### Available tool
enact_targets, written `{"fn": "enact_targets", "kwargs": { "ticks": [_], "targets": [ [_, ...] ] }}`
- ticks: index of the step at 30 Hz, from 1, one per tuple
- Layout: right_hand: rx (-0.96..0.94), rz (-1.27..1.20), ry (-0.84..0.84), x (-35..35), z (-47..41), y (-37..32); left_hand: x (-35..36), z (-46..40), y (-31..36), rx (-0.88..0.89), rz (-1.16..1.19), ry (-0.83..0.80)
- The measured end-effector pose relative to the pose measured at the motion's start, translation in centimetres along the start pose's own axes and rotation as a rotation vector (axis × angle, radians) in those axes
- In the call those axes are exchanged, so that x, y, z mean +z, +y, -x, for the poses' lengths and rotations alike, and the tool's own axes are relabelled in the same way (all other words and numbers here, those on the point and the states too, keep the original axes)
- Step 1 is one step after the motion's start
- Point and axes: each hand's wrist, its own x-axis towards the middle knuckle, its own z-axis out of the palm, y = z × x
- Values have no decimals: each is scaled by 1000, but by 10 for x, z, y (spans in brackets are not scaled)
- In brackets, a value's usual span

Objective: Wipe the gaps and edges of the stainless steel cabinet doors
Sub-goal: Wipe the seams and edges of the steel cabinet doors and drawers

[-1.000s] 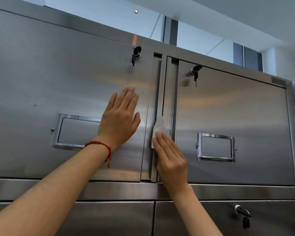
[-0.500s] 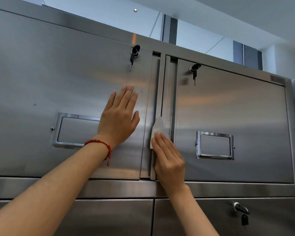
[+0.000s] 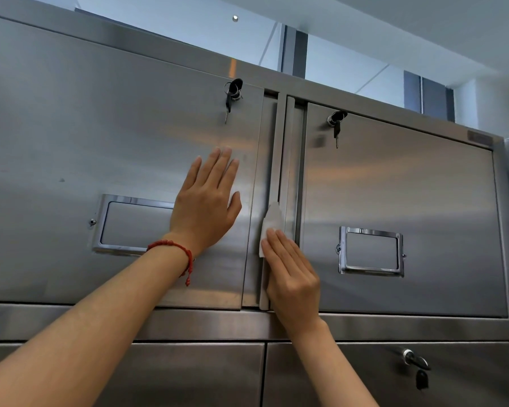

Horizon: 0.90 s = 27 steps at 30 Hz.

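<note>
Two hands — left hand (image 3: 207, 201) flat on the left door (image 3: 115, 142), right hand (image 3: 291, 274), fingers (image 3: 276, 245) straight and together, pressing a white wipe (image 3: 272, 223) into the gap (image 3: 282, 157).

Brushed stainless steel cabinet doors with a white wipe at the central gap.
Left door (image 3: 115, 136) and right door (image 3: 400, 201) stand shut, each bearing a framed label holder and a key in its upper lock. The vertical gap (image 3: 281, 148) runs between them. The white wipe (image 3: 272, 221), folded to a point, lies against the gap's edge, projecting upward just beyond the fingertips pressing it.
</note>
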Motion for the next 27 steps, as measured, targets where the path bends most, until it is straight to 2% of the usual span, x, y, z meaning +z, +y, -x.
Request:
{"fn": "enact_targets", "kwargs": {
  "ticks": [27],
  "targets": [
    [16,-11,-3,-8,13,-8,-2,0,2,0,-28,6]
  ]
}}
